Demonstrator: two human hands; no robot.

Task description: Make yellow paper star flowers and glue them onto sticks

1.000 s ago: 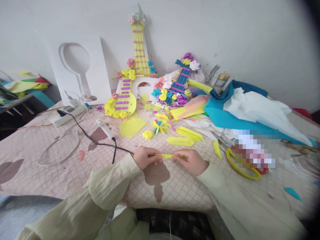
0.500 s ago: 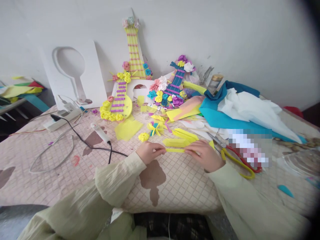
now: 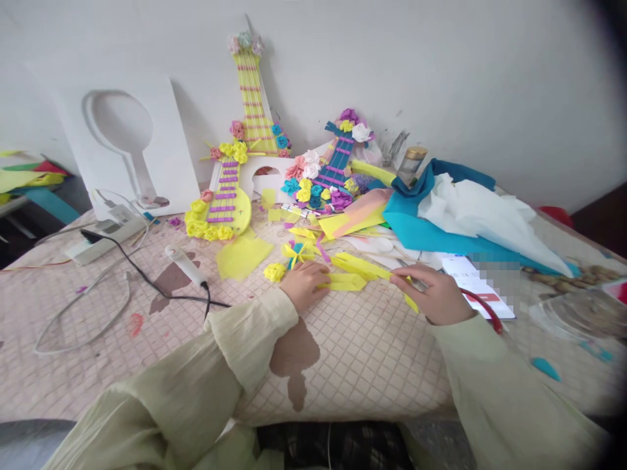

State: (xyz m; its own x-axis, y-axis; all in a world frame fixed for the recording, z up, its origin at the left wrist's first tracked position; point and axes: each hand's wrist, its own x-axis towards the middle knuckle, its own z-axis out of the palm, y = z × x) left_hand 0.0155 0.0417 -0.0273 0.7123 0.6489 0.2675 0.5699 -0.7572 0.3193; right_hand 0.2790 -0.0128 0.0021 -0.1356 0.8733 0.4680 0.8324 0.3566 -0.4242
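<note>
My left hand [image 3: 306, 285] rests on the table with its fingertips at the left end of a folded yellow strip [image 3: 345, 282]; whether it grips the strip is hidden. My right hand [image 3: 435, 292] is closed, with thumb and fingertips pinched at the right end of the yellow strips; the exact piece between them is too small to make out. More folded yellow paper [image 3: 360, 264] lies just behind. A yellow paper flower [image 3: 274, 272] sits left of my left hand. Red-handled scissors [image 3: 482, 305] lie partly under my right hand.
Decorated paper guitars [image 3: 228, 192] stand at the back beside a white cut-out board [image 3: 164, 140]. A glue gun [image 3: 183, 264] and cables lie left. Blue cloth [image 3: 416, 225], a phone [image 3: 475, 287] and a clear container [image 3: 571, 316] are at right.
My hands have moved apart, and the narrow yellow strip held between them is no longer there. My right hand has shifted right over the scissors; my left hand now lies palm down. The view has turned slightly.
</note>
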